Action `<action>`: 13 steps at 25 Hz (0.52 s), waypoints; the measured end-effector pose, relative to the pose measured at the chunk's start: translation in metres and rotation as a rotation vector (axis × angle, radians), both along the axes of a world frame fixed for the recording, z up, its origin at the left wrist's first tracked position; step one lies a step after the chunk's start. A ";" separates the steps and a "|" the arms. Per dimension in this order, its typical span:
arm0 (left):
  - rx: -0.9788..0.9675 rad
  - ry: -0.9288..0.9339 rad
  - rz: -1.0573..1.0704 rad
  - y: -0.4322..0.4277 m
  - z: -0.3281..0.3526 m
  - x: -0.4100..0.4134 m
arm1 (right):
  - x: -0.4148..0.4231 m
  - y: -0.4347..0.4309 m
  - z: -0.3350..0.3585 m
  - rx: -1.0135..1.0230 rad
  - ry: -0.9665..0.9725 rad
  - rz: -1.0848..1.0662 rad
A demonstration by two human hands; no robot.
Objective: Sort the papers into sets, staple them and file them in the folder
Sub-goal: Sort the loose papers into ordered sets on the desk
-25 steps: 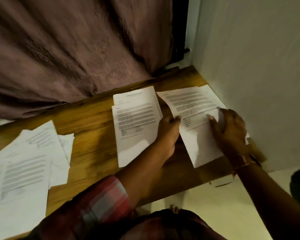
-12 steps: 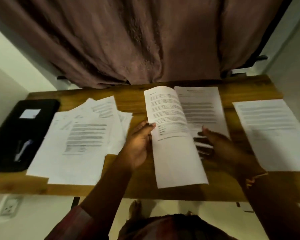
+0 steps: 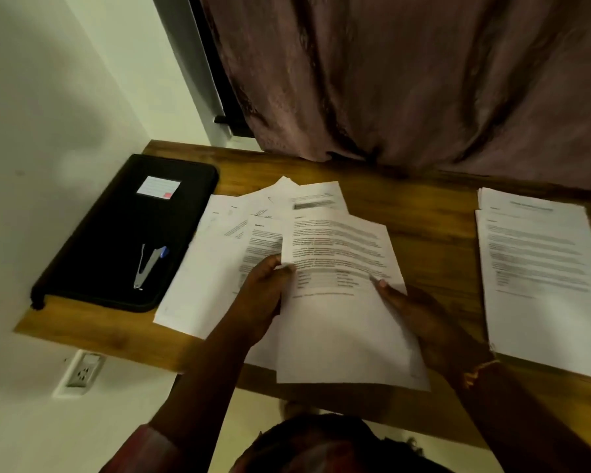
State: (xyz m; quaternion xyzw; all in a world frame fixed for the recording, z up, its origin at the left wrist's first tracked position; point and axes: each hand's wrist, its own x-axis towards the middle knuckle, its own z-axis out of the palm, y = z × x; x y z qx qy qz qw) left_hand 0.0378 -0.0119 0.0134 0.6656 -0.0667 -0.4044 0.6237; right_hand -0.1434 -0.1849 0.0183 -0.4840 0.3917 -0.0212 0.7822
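Observation:
I hold one printed sheet [image 3: 342,322] over the front of the wooden table [image 3: 423,213]. My left hand [image 3: 265,298] pinches its left edge. At its right edge, my right hand [image 3: 420,319] has a fingertip on top of the sheet and the palm past the edge. The sheet overlaps a loose, fanned pile of papers [image 3: 219,268] to its left. A neater stack of papers [image 3: 539,268] lies at the right of the table. A black folder [image 3: 116,233] lies shut at the left end, with a metal stapler [image 3: 147,264] on it.
A brown curtain [image 3: 406,80] hangs behind the table and touches its back edge. A white wall [image 3: 48,131] closes off the left side, with a power socket [image 3: 82,370] below the table's edge. My knees and a pale floor show below the front edge.
My view has swung left, so the folder and stapler are now close. Both hands have carried the sheet from the middle stack to above the loose pile.

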 end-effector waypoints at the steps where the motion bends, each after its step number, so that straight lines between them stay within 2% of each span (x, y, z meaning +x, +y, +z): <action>1: 0.087 -0.091 -0.028 0.008 -0.009 0.010 | 0.006 0.006 -0.007 -0.045 0.023 -0.011; 3: 0.231 -0.265 -0.077 0.020 -0.025 0.021 | 0.014 0.017 -0.019 -0.176 0.075 0.000; 7: 0.355 -0.526 -0.185 0.026 -0.048 0.028 | 0.020 0.031 -0.040 -0.424 0.187 0.042; 9: 0.371 -0.613 -0.197 0.028 -0.053 0.032 | 0.022 0.034 -0.047 -0.454 0.203 0.020; 13: 0.375 -0.833 -0.091 0.043 -0.060 0.039 | 0.025 0.041 -0.058 -0.466 0.225 -0.039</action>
